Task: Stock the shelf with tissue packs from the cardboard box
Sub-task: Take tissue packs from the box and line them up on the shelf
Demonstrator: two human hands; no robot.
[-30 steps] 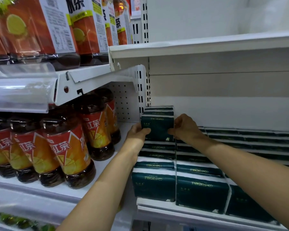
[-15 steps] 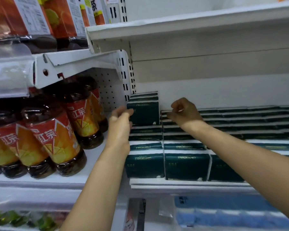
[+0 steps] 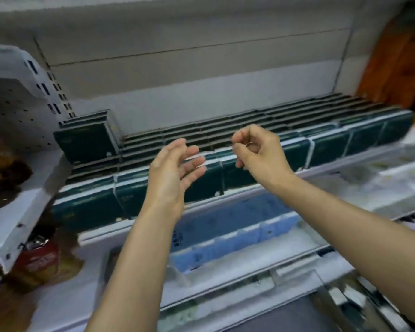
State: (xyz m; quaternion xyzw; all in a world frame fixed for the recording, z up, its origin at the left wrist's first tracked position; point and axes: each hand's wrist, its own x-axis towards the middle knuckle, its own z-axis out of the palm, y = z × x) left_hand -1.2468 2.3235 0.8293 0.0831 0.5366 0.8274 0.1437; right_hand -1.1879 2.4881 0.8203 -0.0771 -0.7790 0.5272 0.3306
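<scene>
Dark green tissue packs (image 3: 328,147) fill the white shelf (image 3: 345,164) in rows from left to right. A second-layer stack of green packs (image 3: 86,142) stands at the far left against the perforated divider. My left hand (image 3: 175,173) hovers in front of the rows, fingers straight and relaxed, holding nothing. My right hand (image 3: 259,149) hangs beside it with fingers loosely curled and empty. Neither hand touches a pack. The cardboard box is out of view. The frame is motion-blurred.
Light blue packs (image 3: 225,238) lie on the shelf below. Dark tea bottles with red labels (image 3: 38,259) stand at lower left beyond a white bracket (image 3: 31,212). An orange item (image 3: 398,65) sits at upper right. An upper shelf overhangs the green packs.
Both hands have let go of the upper left pack and pulled back toward me. The view has swung right and down, away from the bottles.
</scene>
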